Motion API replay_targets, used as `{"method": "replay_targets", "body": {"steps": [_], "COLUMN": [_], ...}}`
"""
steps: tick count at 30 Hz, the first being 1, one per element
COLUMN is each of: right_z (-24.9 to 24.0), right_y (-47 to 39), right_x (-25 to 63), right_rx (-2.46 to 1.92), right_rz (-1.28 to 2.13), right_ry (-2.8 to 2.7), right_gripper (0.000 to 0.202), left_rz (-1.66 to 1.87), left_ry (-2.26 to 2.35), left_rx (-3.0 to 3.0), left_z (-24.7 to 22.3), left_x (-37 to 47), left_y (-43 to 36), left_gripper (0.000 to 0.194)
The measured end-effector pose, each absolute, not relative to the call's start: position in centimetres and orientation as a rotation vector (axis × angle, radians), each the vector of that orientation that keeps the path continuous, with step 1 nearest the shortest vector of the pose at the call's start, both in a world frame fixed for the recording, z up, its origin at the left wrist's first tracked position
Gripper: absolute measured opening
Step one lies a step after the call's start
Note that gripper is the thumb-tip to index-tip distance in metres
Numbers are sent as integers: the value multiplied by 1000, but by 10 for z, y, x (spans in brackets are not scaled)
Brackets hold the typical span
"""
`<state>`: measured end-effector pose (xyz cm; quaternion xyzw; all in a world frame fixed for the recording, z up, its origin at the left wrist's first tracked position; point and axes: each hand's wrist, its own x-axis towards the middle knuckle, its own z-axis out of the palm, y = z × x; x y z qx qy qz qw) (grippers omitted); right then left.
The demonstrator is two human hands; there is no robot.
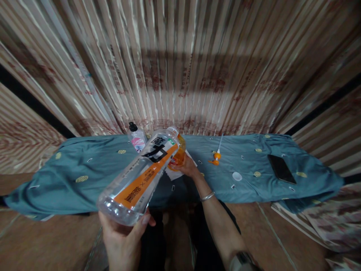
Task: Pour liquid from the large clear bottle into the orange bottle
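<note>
My left hand [124, 233] is closed round the base of a large clear plastic bottle [132, 177] with an orange and white label. The bottle is tilted, its neck up and to the right, at the top of an orange bottle [181, 145]. My right hand [187, 166] grips that orange bottle low on its side. Whether liquid flows between the two necks I cannot tell. White paper [173, 174] lies under the orange bottle. To the right, an orange pump head [216, 158] with a clear tube lies on the cloth, and a white round cap [237, 176] is near it.
A teal patterned cloth [104, 162] covers the bench. A small clear bottle with a black top [137, 138] stands at the back left. A dark phone [281, 168] lies at the right. Behind hangs a striped curtain [180, 67].
</note>
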<state>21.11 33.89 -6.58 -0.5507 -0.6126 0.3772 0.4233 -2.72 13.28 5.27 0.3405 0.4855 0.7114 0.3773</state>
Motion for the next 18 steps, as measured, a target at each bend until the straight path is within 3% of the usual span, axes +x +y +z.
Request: {"method": "replay_targets", "body": {"steps": [7,18], "right_z": [-50,-51], "right_y": [333,336], "right_x": [210,213], "right_rx": [-1425,-1421], "right_rz": [1028,1003], "right_ry": [-1492,-1544], "right_gripper": [80,81], "left_rz": [1857,1880], "left_ry": [1200,1271], "left_rx": [893,690], "left_z": [63,80], "left_x": [-17,2], "left_y": [131,124], "left_gripper": [76,80]}}
